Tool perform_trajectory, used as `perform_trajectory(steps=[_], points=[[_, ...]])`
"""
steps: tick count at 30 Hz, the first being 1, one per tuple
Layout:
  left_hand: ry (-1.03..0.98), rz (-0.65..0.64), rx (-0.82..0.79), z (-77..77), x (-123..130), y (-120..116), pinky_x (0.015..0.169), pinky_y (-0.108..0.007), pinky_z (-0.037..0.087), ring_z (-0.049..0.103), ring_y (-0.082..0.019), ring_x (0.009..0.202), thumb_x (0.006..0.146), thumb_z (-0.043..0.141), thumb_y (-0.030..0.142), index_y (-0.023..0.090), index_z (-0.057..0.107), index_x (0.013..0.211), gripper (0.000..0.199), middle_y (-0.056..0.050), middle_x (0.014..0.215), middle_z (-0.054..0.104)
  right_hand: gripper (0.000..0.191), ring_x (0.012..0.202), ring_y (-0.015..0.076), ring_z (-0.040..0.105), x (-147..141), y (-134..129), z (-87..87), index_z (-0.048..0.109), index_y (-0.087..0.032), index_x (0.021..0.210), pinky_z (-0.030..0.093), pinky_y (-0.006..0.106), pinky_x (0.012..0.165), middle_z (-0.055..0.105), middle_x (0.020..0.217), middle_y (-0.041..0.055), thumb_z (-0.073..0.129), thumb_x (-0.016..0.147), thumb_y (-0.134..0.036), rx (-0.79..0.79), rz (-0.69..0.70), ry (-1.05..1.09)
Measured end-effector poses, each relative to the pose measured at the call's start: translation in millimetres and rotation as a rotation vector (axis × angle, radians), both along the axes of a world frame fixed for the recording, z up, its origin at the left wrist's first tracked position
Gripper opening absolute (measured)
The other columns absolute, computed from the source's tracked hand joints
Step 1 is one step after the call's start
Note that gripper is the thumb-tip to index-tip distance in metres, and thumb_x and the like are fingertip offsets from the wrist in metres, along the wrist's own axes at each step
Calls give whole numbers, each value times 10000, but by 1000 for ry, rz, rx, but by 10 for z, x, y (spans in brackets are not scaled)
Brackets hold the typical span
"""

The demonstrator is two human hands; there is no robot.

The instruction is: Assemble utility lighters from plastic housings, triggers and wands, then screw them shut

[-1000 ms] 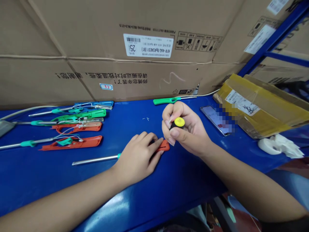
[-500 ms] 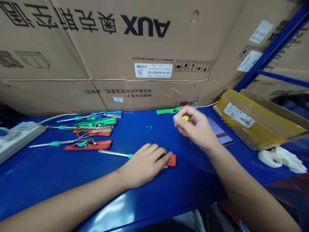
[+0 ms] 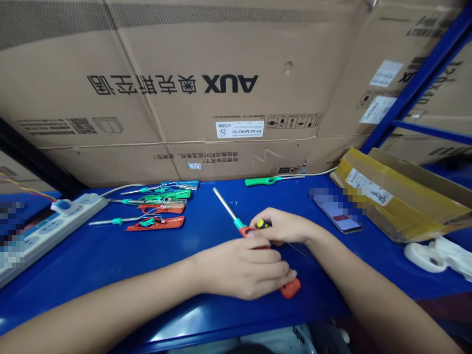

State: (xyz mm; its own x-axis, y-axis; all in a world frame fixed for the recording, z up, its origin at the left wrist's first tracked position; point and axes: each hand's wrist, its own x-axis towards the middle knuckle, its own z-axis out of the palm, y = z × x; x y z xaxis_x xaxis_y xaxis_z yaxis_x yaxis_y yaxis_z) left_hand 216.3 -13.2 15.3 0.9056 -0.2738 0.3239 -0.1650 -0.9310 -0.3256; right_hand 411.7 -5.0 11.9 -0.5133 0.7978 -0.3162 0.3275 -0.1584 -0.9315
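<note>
My left hand is closed round the red handle of a long-nosed lighter. Its metal tube points up and left, past a teal collar, and the handle's red end sticks out beyond my fingers. Against the lighter's front part, my right hand is closed on a screwdriver with a black and yellow handle. The thin shaft shows below that palm, pointing down and right. Further left lie several opened lighters, among them a red one and a green one, with their inner parts and wires bare.
A whole green lighter lies by the large carton at the back. To the right are a phone, a taped yellow box and a white object. A power strip runs along the left. Tiny white bits lie mid-table.
The lighter has swung so its tube points further up, and my left hand has moved right and down with it. My right hand has come down and left, bringing the screwdriver to the lighter.
</note>
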Motion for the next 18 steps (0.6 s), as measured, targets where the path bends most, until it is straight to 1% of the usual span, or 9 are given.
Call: perform_trajectory(steps=[2, 4, 6, 8, 11, 13, 15, 16, 18], points=[[-12, 102, -17, 23, -9, 75, 1042, -366, 476, 637, -198, 1136, 1021, 471, 130, 170, 616, 1301, 317, -80, 1220, 707, 362, 377, 22, 286, 69, 54, 20, 650, -123, 749, 183, 158, 348, 438, 460, -97, 833, 720, -435, 15, -215, 133], [-8, 243, -68, 9, -49, 148, 1130, -419, 407, 582, -220, 1243, 1011, 447, 112, 206, 571, 1358, 380, -83, 1324, 654, 397, 344, 24, 298, 142, 129, 36, 613, -138, 719, 180, 156, 328, 445, 435, -93, 844, 712, -462, 63, -475, 259], [-29, 401, -139, -35, -111, 198, 1124, -478, 403, 550, -258, 1278, 985, 478, 128, 224, 502, 1440, 466, -115, 1423, 577, 390, 344, 32, 361, 211, 215, 36, 560, -167, 723, 255, 150, 332, 476, 458, -86, 787, 786, -478, 129, -652, 327], [-39, 482, -197, -93, -188, 219, 1105, -504, 415, 534, -278, 1292, 978, 495, 157, 228, 489, 1454, 482, -135, 1441, 550, 343, 389, 60, 482, 265, 300, 11, 552, -175, 762, 384, 163, 381, 546, 517, -53, 729, 860, -452, 153, -784, 370], [-35, 529, -232, -158, -330, 214, 1075, -512, 433, 534, -290, 1282, 980, 491, 173, 224, 508, 1441, 465, -144, 1400, 575, 264, 511, 109, 622, 312, 412, -75, 576, -164, 839, 524, 213, 504, 638, 655, 12, 695, 910, -388, 116, -918, 409], [-28, 567, -248, -171, -442, 219, 1040, -505, 455, 548, -295, 1253, 986, 487, 192, 220, 549, 1402, 422, -141, 1361, 597, 235, 664, 154, 692, 327, 476, -150, 613, -136, 928, 582, 265, 623, 685, 795, 68, 675, 932, -362, 66, -979, 419], [-29, 633, -274, -164, -564, 248, 997, -485, 479, 563, -291, 1220, 995, 472, 211, 221, 583, 1366, 388, -134, 1340, 608, 287, 889, 198, 701, 338, 536, -224, 633, -117, 1115, 599, 348, 775, 691, 1049, 111, 645, 955, -354, 7, -1020, 421], [-31, 666, -287, -159, -627, 274, 980, -478, 487, 572, -288, 1200, 998, 464, 220, 226, 599, 1348, 375, -127, 1325, 617, 337, 995, 214, 675, 344, 565, -258, 615, -135, 1218, 587, 399, 844, 658, 1183, 107, 632, 964, -356, -24, -1032, 421], [-46, 715, -310, -157, -750, 344, 951, -467, 499, 589, -283, 1167, 1004, 453, 245, 224, 649, 1278, 337, -120, 1275, 642, 379, 1081, 236, 647, 354, 619, -316, 591, -151, 1282, 568, 445, 902, 620, 1278, 112, 630, 965, -355, -77, -1049, 418]])
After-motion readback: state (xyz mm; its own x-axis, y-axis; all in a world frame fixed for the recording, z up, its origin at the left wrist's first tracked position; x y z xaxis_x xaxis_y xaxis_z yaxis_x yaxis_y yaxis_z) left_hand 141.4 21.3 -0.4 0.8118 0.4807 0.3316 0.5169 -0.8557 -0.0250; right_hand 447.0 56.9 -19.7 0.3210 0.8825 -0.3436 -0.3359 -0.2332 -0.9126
